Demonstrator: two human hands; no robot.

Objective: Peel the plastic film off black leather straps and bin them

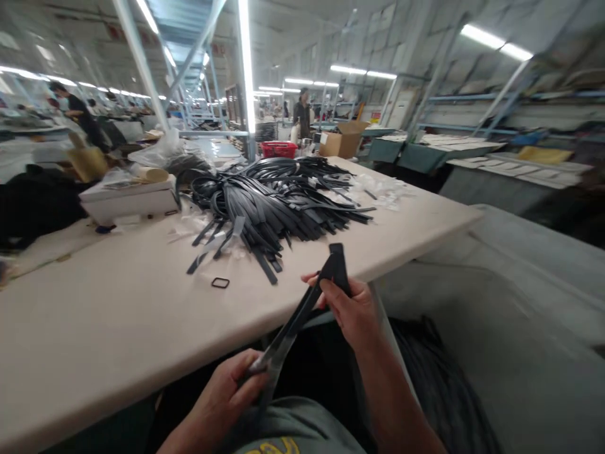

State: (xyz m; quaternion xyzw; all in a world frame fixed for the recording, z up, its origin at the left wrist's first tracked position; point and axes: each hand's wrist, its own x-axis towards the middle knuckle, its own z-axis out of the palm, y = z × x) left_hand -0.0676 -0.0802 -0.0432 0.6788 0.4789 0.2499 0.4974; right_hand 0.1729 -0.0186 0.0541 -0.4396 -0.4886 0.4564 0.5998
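A long black strap [302, 309] stretches between my two hands in front of the table edge. My right hand [352, 309] is closed on its upper end, where the strap looks doubled over and a flat tip sticks up past the fingers. Lower down, my left hand [234, 384] grips the strap between thumb and fingers; a shiny, pale length shows there, and I cannot tell whether it is plastic wrap or glare. On the table lies a black rectangular ring [220, 283]. Behind it is a big heap of black straps [278, 202], with bits of clear wrap among them.
The pale table [118, 321] runs across in front of me. A white box [130, 198] stands at the left, a red basket [278, 149] and a cardboard box [343, 140] farther back. Right of the table is a large pale bin [496, 302] with dark strips. People stand in the background.
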